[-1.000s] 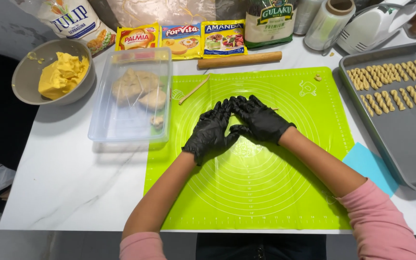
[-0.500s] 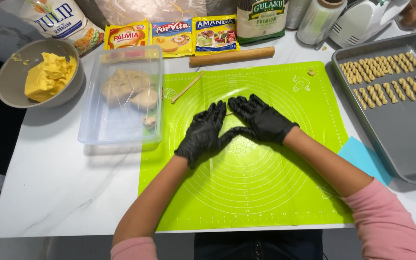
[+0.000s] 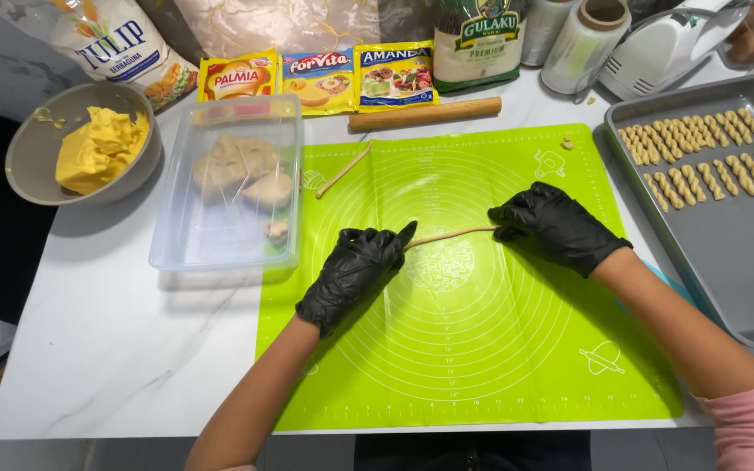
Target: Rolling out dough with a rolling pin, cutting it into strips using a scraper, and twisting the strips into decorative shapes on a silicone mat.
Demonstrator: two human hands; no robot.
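Both my hands wear black gloves and rest on a bright green silicone baking mat [image 3: 482, 349]. Between them lies a thin rope of pale dough [image 3: 451, 235], stretched across the mat. My left hand [image 3: 355, 270] lies flat over the rope's left end, fingers spread. My right hand [image 3: 556, 222] presses on the rope's right end. A second short dough rope [image 3: 342, 170] lies at the mat's upper left corner.
A clear plastic tub [image 3: 229, 192] with dough lumps stands left of the mat. A grey bowl [image 3: 85, 144] of yellow butter is further left. A grey baking tray [image 3: 726, 201] with several small dough pieces is on the right. A rolling pin [image 3: 425, 113], packets and bags line the back.
My hands were together at the mat's middle; they have spread apart sideways, and the dough between them now shows as a long thin rope.
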